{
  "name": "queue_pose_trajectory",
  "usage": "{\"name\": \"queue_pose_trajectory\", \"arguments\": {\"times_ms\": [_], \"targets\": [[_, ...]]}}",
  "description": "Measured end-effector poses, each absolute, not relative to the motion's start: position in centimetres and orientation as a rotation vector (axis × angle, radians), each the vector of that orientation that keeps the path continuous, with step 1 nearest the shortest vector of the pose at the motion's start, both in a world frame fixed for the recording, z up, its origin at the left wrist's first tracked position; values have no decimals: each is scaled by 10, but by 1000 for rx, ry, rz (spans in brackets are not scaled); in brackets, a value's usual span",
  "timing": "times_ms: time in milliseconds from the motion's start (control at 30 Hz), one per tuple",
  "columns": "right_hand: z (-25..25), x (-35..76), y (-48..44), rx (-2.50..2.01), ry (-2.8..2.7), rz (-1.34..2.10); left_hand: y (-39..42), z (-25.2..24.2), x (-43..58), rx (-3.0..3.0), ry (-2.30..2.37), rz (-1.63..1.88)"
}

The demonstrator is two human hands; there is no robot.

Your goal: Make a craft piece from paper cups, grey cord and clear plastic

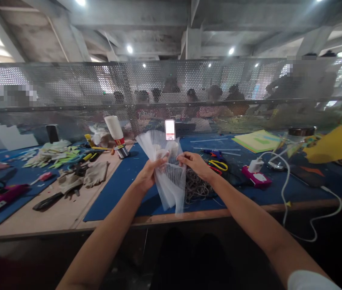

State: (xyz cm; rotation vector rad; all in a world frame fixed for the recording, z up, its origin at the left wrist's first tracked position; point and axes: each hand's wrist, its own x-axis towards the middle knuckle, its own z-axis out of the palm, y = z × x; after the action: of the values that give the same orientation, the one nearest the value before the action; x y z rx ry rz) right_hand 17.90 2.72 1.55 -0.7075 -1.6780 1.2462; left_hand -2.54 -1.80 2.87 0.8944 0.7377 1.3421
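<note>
Currently I see both hands raised over the front edge of the workbench [65,213], sharing a thick bundle of clear plastic bags [171,181]. The left hand [148,175] is wrapped around the bundle's left side, fingers curled behind it and thumb across the front. The right hand [196,163] pinches the upper right edge of the bundle between thumb and fingertips. The bags look flat and see-through, fanned out at the top and hanging loose below the hands; I see nothing inside any of them. They are held in the air above the blue mat [113,193], not resting on it. Just behind and under the bags, a tangled heap of grey rubber bands [196,189] lies on the mat beneath the right wrist. Yellow-handled scissors [217,165] lie near the right hand, with a white charger [255,165] and its cable further right. A lidded jar [302,132] stands at the far right, and I cannot tell what it holds. Off to the left, grey gloves [96,173] lie on the bare wood.
</note>
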Motion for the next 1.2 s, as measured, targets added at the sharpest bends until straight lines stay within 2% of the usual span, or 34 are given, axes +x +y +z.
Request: {"name": "queue_pose_trajectory", "arguments": {"times_ms": [433, 500, 667, 733, 900, 1200], "targets": [[3, 176, 44, -754, -1568, 1418, -12, 25, -26, 888, 848, 1382], [4, 176, 58, -847, -1685, 1260, -11, 24, -27, 870, 856, 1389], [16, 165, 98, -1141, -1958, 534, -8, 20, -29, 851, 814, 1392], [17, 157, 111, -1290, -1983, 352, -8, 20, -29, 853, 805, 1388], [6, 140, 130, -1502, -1987, 242, -7, 19, -29, 809, 810, 1424], [-4, 141, 143, -1398, -2002, 220, -6, 17, -30, 805, 811, 1428]]}}
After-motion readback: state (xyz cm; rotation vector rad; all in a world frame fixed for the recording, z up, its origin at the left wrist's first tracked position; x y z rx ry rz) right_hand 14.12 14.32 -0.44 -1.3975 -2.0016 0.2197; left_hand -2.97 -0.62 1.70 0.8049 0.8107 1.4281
